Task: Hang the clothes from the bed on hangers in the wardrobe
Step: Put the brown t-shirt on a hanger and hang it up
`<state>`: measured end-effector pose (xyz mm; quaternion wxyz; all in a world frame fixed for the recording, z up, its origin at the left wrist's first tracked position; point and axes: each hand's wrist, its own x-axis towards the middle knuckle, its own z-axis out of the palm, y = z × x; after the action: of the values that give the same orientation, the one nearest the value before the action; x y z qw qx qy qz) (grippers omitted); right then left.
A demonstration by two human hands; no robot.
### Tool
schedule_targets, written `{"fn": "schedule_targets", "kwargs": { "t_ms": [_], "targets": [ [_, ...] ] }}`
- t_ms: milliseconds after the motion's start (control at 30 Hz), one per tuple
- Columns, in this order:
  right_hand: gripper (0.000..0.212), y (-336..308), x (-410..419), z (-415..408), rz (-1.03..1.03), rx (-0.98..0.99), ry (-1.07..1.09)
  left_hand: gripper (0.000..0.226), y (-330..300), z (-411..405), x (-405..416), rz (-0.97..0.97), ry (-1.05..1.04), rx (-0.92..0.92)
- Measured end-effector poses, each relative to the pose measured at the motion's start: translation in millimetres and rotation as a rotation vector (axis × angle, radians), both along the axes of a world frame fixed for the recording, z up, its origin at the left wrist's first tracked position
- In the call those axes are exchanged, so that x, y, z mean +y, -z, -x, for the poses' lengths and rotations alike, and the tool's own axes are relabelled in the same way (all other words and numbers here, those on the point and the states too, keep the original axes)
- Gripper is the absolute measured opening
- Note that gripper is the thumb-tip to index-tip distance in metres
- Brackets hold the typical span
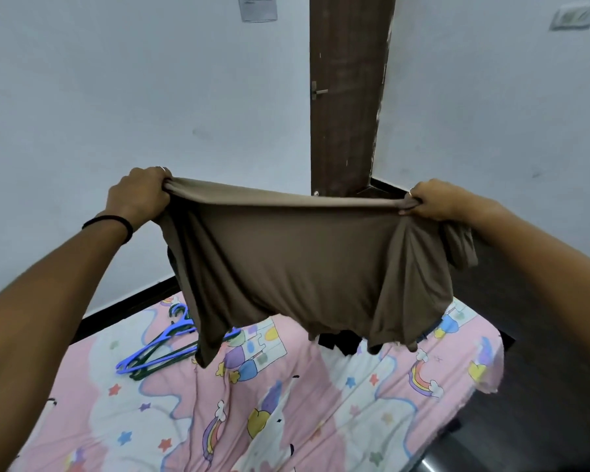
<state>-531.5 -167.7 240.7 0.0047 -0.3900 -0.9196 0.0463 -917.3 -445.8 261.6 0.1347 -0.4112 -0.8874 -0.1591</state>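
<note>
Head view: left hand (138, 194) and right hand (433, 201) each clench a bunched corner of the brown garment (304, 267) (light, limp, likely stretchy), best regripped at its shoulders for the hangers (157, 349) lying below the left hand.

Bed (286, 420) w/ hangers (157, 349), dark clothes (341, 340)

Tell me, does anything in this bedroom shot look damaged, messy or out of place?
Mostly minor things. The dark brown door has pale chipped patches along its right edge. The hangers lie in a loose tangle on the bed. The brown garment, held up by the left hand and right hand, looks undamaged.
</note>
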Motion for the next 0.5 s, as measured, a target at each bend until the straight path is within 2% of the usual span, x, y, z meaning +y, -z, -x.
{"fn": "schedule_targets", "kwargs": {
  "t_ms": [33, 167, 267, 500],
  "targets": [
    [0.017, 7.1, 0.2, 3.6, -0.029, -0.012, 0.028, 0.043, 1.2, -0.9, -2.2, 0.009, -0.005, 0.0],
    [0.039, 43.3, -3.6, 47.2, -0.039, -0.008, 0.1, 0.046, 4.5, 8.0, -35.8, 0.034, -0.087, -0.021],
    [0.041, 64.7, -19.7, 99.1, 0.023, 0.029, 0.08, 0.043, 1.7, 16.6, -82.3, 0.001, -0.129, -0.097],
    [0.044, 83.5, -74.0, 227.3, 0.212, 0.228, -0.126, 0.021, -5.3, 0.3, -209.2, -0.277, -0.106, -0.766]
  ]
}}
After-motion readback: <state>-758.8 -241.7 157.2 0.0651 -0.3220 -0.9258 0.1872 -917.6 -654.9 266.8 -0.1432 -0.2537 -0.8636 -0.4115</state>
